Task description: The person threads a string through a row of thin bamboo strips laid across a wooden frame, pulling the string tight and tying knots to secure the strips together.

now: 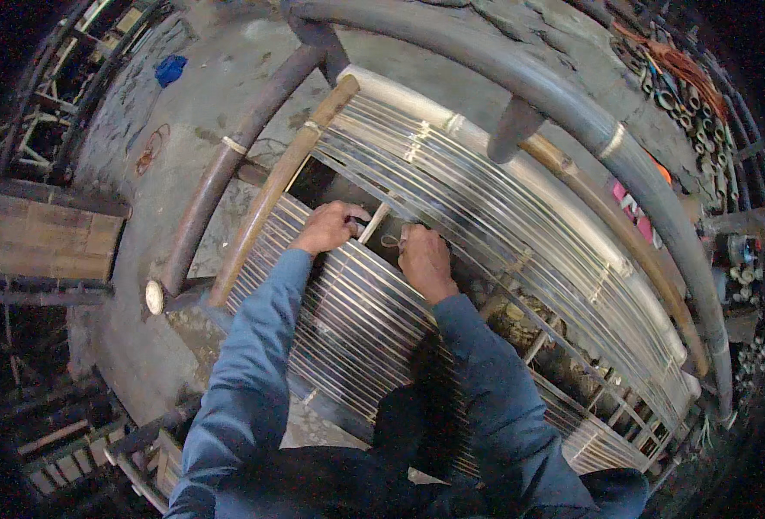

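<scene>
A slatted bamboo panel [348, 298] lies below my hands, with long thin strips laid side by side. My left hand [326, 228] is at its upper edge, fingers curled in together; what they grip is hidden. Just right of those fingertips, a short pale crosspiece [374, 222] spans the gap toward a second band of slats [486, 203]. Over that gap my right hand [427, 261] is closed in a pinch on a thin looped tie strip [389, 240]. Both forearms, in blue sleeves, reach over the near panel.
Thick dark bamboo poles [573, 95] curve around the far side and left of the slats. A woven box-like panel [45, 232] stands at the left. Cut bamboo lengths [694, 112] are piled far right. Something blue [170, 71] lies on the grey floor [218, 78].
</scene>
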### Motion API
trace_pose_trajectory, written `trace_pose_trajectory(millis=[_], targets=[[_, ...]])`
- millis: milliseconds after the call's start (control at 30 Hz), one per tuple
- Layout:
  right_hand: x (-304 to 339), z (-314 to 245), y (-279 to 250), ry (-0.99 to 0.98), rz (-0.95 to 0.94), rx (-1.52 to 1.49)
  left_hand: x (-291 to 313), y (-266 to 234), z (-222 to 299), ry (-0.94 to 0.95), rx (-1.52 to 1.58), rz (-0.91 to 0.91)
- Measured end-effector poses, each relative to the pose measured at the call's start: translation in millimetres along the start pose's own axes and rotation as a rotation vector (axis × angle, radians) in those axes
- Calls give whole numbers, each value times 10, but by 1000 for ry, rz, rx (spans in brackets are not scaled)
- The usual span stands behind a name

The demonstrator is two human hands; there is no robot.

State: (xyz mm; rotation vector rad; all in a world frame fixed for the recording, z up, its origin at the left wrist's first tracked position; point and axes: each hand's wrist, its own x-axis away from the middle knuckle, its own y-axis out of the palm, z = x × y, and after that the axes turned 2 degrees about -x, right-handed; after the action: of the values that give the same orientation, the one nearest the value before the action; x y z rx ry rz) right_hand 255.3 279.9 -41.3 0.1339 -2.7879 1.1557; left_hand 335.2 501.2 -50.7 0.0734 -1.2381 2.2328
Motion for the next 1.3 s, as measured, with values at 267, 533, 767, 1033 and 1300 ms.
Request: trace_pose_trajectory(millis=[267,533,767,1033,1300], targets=[[-340,92,601,184,-20,-144,-168,-17,199,-147,-246,-173],[-260,-53,77,660,-360,-1095,167,-8,204,53,-91,323],[-152,-262,48,-115,-41,-668,279,-259,524,65,-24,217],[934,-761,-381,-822,-118,-312,460,-127,-66,-1,-221,211],[1733,-1041,-729,-876,-450,-587,462,-143,-124,17,-275,262]])
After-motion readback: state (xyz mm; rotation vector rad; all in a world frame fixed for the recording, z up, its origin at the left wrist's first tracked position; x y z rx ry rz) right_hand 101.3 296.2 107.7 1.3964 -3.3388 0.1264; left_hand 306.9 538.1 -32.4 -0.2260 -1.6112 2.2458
